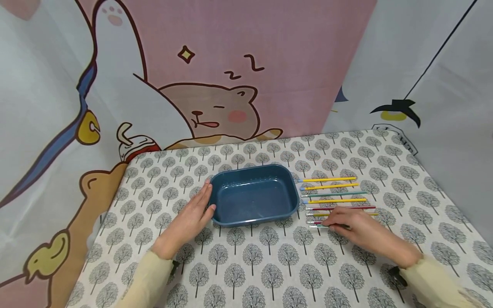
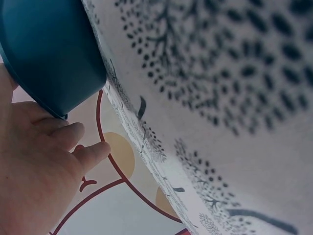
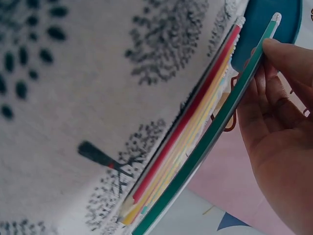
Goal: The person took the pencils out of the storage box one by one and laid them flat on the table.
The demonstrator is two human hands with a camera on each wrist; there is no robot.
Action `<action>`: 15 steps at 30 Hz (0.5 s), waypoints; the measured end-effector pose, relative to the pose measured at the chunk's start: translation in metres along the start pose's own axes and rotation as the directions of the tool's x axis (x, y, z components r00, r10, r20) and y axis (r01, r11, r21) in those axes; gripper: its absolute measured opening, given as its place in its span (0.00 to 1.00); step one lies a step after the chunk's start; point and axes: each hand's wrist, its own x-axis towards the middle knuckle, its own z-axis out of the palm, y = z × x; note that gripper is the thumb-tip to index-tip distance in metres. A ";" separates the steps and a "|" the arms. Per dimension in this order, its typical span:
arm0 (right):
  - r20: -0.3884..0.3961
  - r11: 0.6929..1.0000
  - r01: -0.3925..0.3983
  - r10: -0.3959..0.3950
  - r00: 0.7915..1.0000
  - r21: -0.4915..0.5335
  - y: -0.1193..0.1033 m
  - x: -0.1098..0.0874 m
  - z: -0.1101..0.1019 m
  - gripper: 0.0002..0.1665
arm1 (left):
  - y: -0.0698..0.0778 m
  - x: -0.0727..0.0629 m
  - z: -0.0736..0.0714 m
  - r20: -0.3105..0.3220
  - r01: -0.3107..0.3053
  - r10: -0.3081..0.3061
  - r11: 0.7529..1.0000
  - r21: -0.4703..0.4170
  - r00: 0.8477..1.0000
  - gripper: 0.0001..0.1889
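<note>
A dark blue rectangular basin (image 1: 254, 220) stands mid-table. My left hand (image 1: 190, 218) lies along its left side, fingers extended and touching the wall near the rim. In the left wrist view the fingers (image 2: 63, 132) show against the basin's outer side (image 2: 73, 63). To the right of the basin, my right hand (image 1: 358, 226) pinches a green pencil (image 3: 205, 142) between thumb and fingers, close to its white eraser end. This pencil is raised off the cloth in the right wrist view. Beneath it lies a red pencil (image 3: 195, 107), partly covered by the hand in the head view.
Several yellow, green and red pencils lie in a row right of the basin, among them a yellow pencil (image 1: 335, 200) and a teal pencil (image 1: 343, 193). A tree-print cloth (image 1: 269, 265) covers the table. Cartoon-print curtains (image 1: 300, 64) hang behind and at the sides.
</note>
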 end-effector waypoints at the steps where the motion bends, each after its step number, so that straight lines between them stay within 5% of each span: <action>1: 0.003 1.000 0.009 -0.009 1.000 -0.002 0.001 0.000 0.001 0.21 | 0.000 0.000 0.000 0.001 0.000 0.000 1.000 -0.001 1.000 0.35; 15: 0.052 1.000 -0.016 0.017 0.998 -0.016 0.006 -0.001 0.007 0.18 | 0.000 0.000 0.000 0.005 0.001 -0.001 1.000 -0.003 1.000 0.34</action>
